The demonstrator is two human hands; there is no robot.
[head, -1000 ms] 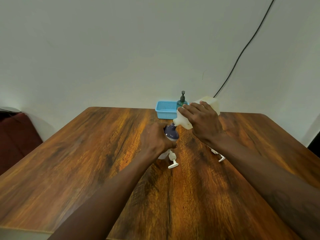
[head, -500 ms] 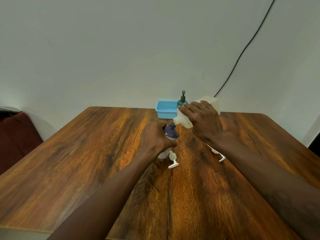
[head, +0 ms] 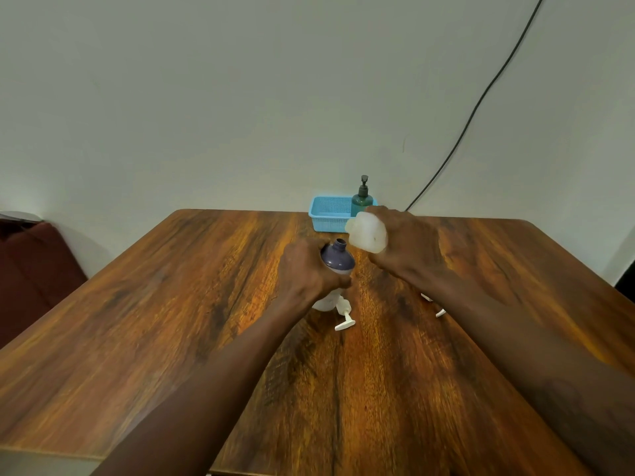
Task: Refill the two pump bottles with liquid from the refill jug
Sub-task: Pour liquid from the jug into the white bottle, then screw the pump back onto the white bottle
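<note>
Mid-table: left hand point(head: 309, 269) fingers wrapped round purple-topped bottle point(head: 336, 261); right hand point(head: 403, 243) clutching white jug point(head: 367, 233)

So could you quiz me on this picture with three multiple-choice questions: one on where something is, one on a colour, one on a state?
1. Where is the loose white pump head?
A. on the table, by the bottle that the left hand holds
B. on the floor
C. on a shelf

2. What colour is the basket?
A. red
B. blue
C. black

3. The neck of the held bottle is:
A. capped by a pump
B. taped shut
C. open

Answers:
1 A: it lies on the wood by the bottle's base.
2 B: its mesh wall is light blue.
3 C: its round mouth shows bare, beside the refill jug that the right hand grips.
</note>
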